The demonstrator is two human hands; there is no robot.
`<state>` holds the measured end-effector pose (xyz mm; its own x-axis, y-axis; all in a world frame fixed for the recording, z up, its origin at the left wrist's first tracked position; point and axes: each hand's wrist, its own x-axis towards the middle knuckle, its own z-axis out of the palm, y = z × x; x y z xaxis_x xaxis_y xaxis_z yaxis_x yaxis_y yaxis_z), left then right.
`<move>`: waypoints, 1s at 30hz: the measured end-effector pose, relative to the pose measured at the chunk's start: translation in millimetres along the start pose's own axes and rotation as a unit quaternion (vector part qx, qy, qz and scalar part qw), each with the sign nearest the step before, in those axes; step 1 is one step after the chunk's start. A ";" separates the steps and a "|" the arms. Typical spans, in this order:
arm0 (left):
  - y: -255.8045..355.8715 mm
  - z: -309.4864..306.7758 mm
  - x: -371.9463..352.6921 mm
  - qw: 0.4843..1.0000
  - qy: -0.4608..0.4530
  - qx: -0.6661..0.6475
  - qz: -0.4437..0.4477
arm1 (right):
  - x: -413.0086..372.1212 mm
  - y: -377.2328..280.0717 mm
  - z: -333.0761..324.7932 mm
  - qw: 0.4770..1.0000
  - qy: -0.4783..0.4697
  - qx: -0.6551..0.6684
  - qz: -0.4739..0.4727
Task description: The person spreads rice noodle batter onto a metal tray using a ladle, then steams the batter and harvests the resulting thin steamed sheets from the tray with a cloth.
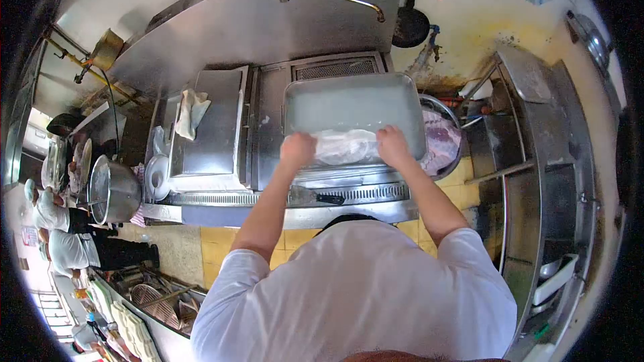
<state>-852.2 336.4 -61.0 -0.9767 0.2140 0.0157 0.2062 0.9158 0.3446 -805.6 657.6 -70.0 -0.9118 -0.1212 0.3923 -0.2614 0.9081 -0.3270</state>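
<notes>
A large rectangular metal tray (352,97) rests on the steel counter in front of me. Along its near side lies crumpled, whitish see-through plastic sheeting (345,147). My left hand (298,149) grips the sheeting at its left end, fingers curled closed. At the right end, my right hand (391,144) pinches it near the tray's right corner. Whether anything lies under the plastic is not clear. Just right of the tray, partly covered by it, a round metal bowl (459,154) holds raw pinkish meat (439,137).
A black-handled tool (329,198) with a flat blade lies on the counter's front ledge. To the left are a folded cloth (192,114) on a steel cover and a big metal pot (115,190). Steel shelving (550,194) stands right. Several people (70,248) work far left.
</notes>
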 end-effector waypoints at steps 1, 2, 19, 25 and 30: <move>-7.1 27.2 -4.6 0.996 -0.085 -0.011 -0.012 | -5.0 8.3 14.3 0.996 -0.088 -0.009 0.011; -10.4 42.6 -3.2 0.996 -0.084 -0.015 -0.011 | -6.9 14.7 20.9 0.984 -0.175 -0.020 0.021; 86.3 -209.8 36.8 0.863 0.359 -0.354 0.022 | 62.0 -8.7 -3.6 0.957 -0.185 0.199 0.104; 91.4 -165.3 29.8 0.888 0.316 -0.306 0.137 | 80.3 -21.9 -41.3 0.970 -0.133 0.204 0.003; 129.7 -162.6 12.9 0.906 0.265 -0.281 0.175 | 116.4 -126.7 -81.8 0.890 -0.117 0.435 0.070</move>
<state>-847.8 402.7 136.5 -0.7790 0.1283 0.6138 0.5918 0.4740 0.6520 -852.7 561.3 87.4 -0.9689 -0.2043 0.1397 -0.1943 0.2781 -0.9407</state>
